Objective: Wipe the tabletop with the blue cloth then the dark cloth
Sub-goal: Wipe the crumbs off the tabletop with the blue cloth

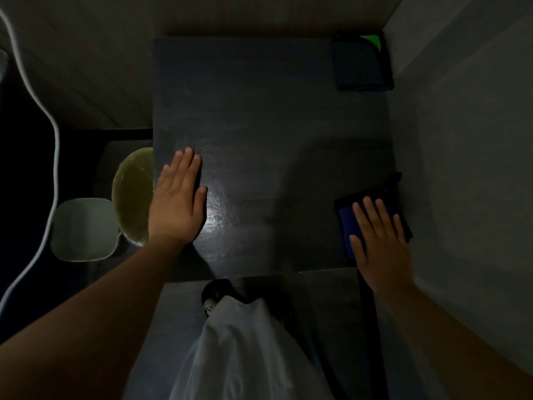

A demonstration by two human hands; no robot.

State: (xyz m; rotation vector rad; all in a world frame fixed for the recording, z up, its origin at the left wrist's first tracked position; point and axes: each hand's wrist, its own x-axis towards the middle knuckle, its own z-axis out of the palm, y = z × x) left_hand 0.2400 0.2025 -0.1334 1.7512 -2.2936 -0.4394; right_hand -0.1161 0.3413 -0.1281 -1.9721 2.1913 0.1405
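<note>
A dark square tabletop [259, 116] fills the middle of the dim head view. The blue cloth [350, 217] lies flat at the table's near right corner. My right hand [380, 243] rests palm down on it, fingers spread and flat. My left hand [177, 202] lies flat on the table's left edge with nothing under it. The dark cloth [360, 64] sits folded at the far right corner, a green patch showing at its top edge.
A grey wall [461, 168] runs right along the table's right side. Left of the table stand a pale green round bowl [132, 197] and a white square container [83, 229]. A white cable [54, 134] snakes down the left. My white garment [245, 356] hangs below.
</note>
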